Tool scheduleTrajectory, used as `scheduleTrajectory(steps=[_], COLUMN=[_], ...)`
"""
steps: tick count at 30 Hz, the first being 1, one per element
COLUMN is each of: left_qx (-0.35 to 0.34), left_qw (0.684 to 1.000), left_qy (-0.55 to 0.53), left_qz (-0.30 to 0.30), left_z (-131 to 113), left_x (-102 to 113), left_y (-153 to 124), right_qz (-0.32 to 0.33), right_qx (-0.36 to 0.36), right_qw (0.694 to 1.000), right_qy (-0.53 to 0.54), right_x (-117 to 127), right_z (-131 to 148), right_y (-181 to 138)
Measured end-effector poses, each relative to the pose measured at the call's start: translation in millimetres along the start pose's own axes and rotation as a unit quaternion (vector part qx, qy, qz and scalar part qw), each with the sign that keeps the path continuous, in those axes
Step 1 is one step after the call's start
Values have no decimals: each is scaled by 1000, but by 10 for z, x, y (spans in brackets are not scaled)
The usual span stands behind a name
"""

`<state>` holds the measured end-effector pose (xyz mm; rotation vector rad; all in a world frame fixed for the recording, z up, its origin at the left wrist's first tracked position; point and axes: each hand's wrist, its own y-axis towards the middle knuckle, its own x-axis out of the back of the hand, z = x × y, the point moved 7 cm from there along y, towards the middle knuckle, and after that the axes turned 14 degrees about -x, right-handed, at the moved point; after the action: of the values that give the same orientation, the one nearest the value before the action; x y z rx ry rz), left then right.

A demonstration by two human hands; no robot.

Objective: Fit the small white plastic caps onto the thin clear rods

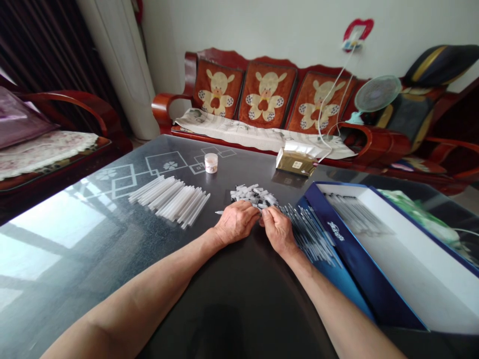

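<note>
My left hand (238, 220) is closed around a slim whitish pen barrel (219, 213), whose pointed end sticks out on the left. My right hand (277, 228) is closed in a pinch right against the left fingers; what its fingertips grip is hidden. Just beyond both hands lies a heap of small white and black pen parts (254, 194). To the left, a row of translucent white pen barrels (170, 200) rests on the table. Beside my right hand, many thin pen refills (312, 234) lie on a blue box flap.
A blue box (396, 259) with a white inside stands at the right, more refills (355, 214) in its far end. A small round tub (211, 163) and a tissue box (297, 160) stand farther back on the dark glossy table (123, 239). A wooden sofa (262, 99) lies beyond.
</note>
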<state>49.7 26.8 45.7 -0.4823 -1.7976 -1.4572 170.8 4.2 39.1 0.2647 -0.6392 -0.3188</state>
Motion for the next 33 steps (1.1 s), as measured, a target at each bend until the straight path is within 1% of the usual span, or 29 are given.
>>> scheduleTrajectory(steps=[3,7,9,13,17,21,27,30,33], left_qx=[-11,12,20,19,-1,4,1,-10,-18], left_qw=[1000,1000,1000,1000,1000,1000,1000,1000,1000], left_qy=[6,-10,-10,-3,5,0,-6,-2,9], left_qz=[-7,-11,-9,-6,4,-4,8,9,1], left_z=[-9,36,51,46,9,11,1,-12,-24], left_x=[0,-11,-15,-19,-32,-9,-9,-16,-12], left_y=[0,-18,-25,-35,-28,-17,-16,-15,-8], right_qz=[5,-7,-2,16,9,7,7,2,6], right_qx=[-17,-49,-56,-39,-24,-21,26,24,8], right_qw=[1000,998,997,997,999,999,1000,1000,1000], right_qy=[23,49,56,58,44,34,6,-15,-10], right_x=[-11,12,13,-15,-34,-39,-20,-18,-24], right_z=[-24,-84,-112,-133,-131,-115,-10,12,6], right_y=[10,12,8,8,18,11,-15,-11,0])
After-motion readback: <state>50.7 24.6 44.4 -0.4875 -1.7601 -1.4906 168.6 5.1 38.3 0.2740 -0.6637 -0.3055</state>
